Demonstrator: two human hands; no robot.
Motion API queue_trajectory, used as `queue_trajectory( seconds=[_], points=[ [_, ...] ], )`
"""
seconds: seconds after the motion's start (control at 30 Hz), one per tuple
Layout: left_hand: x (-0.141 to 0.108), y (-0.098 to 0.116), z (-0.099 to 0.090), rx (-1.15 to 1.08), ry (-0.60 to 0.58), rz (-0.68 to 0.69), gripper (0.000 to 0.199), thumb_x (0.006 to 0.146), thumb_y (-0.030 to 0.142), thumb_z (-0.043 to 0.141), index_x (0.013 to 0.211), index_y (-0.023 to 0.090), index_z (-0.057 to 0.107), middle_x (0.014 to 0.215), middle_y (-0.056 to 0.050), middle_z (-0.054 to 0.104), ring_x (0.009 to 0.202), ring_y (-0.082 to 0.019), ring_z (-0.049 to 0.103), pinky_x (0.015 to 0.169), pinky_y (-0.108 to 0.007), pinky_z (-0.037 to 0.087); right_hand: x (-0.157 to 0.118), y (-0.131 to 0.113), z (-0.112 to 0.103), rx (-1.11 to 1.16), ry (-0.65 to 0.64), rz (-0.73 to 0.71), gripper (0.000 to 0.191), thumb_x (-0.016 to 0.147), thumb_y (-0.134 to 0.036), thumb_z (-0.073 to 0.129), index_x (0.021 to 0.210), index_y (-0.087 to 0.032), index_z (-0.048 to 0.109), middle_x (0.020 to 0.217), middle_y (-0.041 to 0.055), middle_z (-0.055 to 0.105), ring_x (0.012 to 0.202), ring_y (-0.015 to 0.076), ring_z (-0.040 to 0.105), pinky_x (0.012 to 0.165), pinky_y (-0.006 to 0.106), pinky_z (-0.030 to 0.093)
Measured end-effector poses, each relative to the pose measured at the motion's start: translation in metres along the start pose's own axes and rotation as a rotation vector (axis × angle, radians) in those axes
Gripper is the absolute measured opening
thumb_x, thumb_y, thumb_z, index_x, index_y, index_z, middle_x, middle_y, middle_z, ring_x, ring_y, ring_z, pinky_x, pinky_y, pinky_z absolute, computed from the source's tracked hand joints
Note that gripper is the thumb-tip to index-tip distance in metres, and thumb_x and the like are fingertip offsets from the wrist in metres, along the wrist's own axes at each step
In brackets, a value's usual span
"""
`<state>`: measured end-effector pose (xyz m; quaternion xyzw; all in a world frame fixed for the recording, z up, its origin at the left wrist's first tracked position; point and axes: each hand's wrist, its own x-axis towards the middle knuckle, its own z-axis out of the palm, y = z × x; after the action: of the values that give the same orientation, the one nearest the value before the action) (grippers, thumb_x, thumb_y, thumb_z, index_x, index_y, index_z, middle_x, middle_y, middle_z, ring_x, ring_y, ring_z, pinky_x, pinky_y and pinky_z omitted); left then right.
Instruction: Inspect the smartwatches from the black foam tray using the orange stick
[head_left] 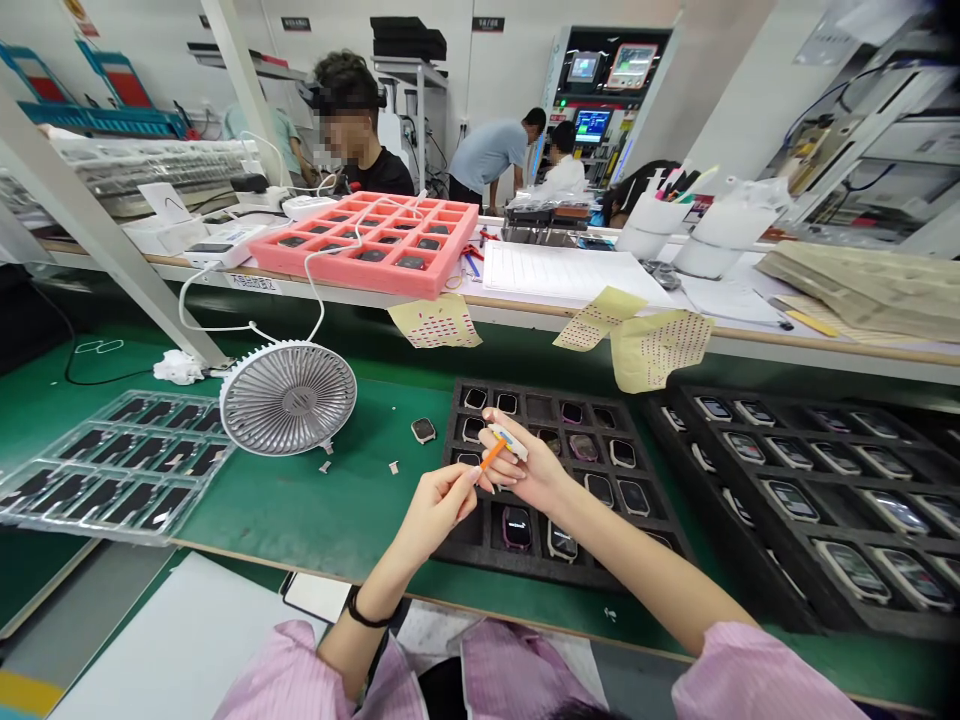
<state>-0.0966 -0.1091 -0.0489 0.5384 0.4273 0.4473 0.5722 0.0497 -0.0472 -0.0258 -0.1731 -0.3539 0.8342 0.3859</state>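
Observation:
My left hand (442,510) pinches a thin orange stick-like tool (492,455), its far end against the smartwatch body in my other hand. My right hand (536,470) is wrapped round that smartwatch body (514,443), pale-edged and without a strap, with a small blue patch by the stick's end. Its other face is hidden by my fingers. Both hands are raised over a black foam tray (540,408) of watches, some slots bare. Inside it, a purple-framed watch (516,526) shows a lit screen. A loose watch (423,430) lies left of the tray on the green mat.
A white fan (289,398) and a clear tray of black parts (112,465) stand left. More foam trays of watches (817,480) are stacked right. A pink foam tray (367,240) sits on the shelf, where yellow sheets (660,345) hang. Co-workers (367,130) are beyond.

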Motion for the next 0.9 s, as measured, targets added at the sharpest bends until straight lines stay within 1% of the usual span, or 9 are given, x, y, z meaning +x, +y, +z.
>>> queue_trajectory(
  seconds=[0.13,0.3,0.4,0.5,0.6,0.7,0.77,0.87,0.9],
  points=[
    [-0.001,-0.007,0.004,-0.024,0.033,0.004,0.053,0.083,0.064,0.051,0.074,0.013,0.061,0.042,0.009,0.034,0.037,-0.004,0.023,0.038,-0.018,0.017,0.002,0.01,0.0,0.095,-0.012,0.014,0.02,0.085,-0.034,0.064,0.084,-0.023,0.048,0.044,-0.0135,0.043,0.029,0.0032,0.014,0.032,0.017,0.01],
    [0.001,-0.016,-0.001,-0.01,0.11,-0.08,0.053,0.078,0.067,0.056,0.07,0.015,0.058,0.042,0.009,0.032,0.036,-0.004,0.021,0.036,-0.017,0.015,0.003,0.014,-0.002,0.093,0.029,-0.02,0.016,0.09,-0.032,0.055,0.081,-0.023,0.046,0.04,-0.0126,0.041,0.028,0.0045,0.017,0.032,0.018,0.013],
    [0.008,-0.019,-0.004,-0.03,0.213,-0.082,0.049,0.077,0.065,0.06,0.068,0.017,0.054,0.045,0.009,0.029,0.037,-0.004,0.021,0.035,-0.017,0.016,0.002,0.013,-0.003,-0.024,0.127,-0.135,0.013,0.087,-0.03,0.059,0.087,-0.023,0.048,0.044,-0.0125,0.045,0.029,0.0049,0.025,0.033,0.018,0.017],
    [0.017,-0.02,-0.003,-0.027,0.232,-0.065,0.041,0.077,0.059,0.064,0.07,0.02,0.055,0.049,0.007,0.031,0.038,-0.006,0.025,0.034,-0.019,0.02,-0.001,0.016,-0.002,-0.195,0.244,-0.142,0.024,0.08,-0.035,0.071,0.088,-0.022,0.052,0.051,-0.0103,0.05,0.034,0.005,0.035,0.033,0.017,0.02],
    [0.023,-0.021,0.001,-0.031,0.248,-0.042,0.04,0.075,0.058,0.066,0.069,0.021,0.053,0.05,0.007,0.031,0.038,-0.008,0.025,0.032,-0.021,0.02,-0.002,0.022,-0.002,-0.331,0.268,-0.156,0.034,0.075,-0.043,0.076,0.091,-0.022,0.054,0.06,-0.0091,0.049,0.043,0.0051,0.04,0.037,0.015,0.03],
    [0.019,-0.022,0.0,-0.004,0.276,-0.035,0.04,0.075,0.058,0.066,0.07,0.021,0.052,0.05,0.006,0.032,0.038,-0.008,0.025,0.032,-0.022,0.02,-0.001,0.025,-0.007,-0.469,0.292,-0.22,0.031,0.078,-0.045,0.071,0.091,-0.022,0.055,0.07,-0.0066,0.051,0.051,0.0056,0.044,0.042,0.015,0.037],
    [0.013,-0.023,-0.009,0.059,0.309,-0.029,0.04,0.077,0.058,0.064,0.072,0.02,0.052,0.051,0.006,0.033,0.04,-0.008,0.027,0.035,-0.021,0.021,-0.001,0.018,-0.018,-0.568,0.398,-0.258,0.026,0.082,-0.044,0.065,0.091,-0.022,0.054,0.074,-0.0058,0.051,0.049,0.0052,0.043,0.04,0.015,0.036],
    [0.004,-0.029,-0.036,0.33,0.39,0.007,0.041,0.079,0.057,0.059,0.067,0.019,0.049,0.053,0.006,0.036,0.045,-0.009,0.031,0.042,-0.02,0.026,0.005,-0.012,-0.051,-0.81,0.769,-0.242,0.021,0.084,-0.042,0.057,0.088,-0.022,0.053,0.068,-0.0073,0.049,0.044,0.006,0.041,0.037,0.016,0.032],
    [0.0,-0.033,-0.047,0.47,0.417,0.014,0.04,0.079,0.055,0.057,0.065,0.019,0.048,0.052,0.006,0.036,0.047,-0.009,0.032,0.045,-0.02,0.026,0.008,-0.024,-0.064,-0.85,0.815,-0.226,0.02,0.084,-0.042,0.056,0.086,-0.022,0.052,0.065,-0.0076,0.048,0.042,0.0064,0.04,0.037,0.016,0.032]
  ],
)
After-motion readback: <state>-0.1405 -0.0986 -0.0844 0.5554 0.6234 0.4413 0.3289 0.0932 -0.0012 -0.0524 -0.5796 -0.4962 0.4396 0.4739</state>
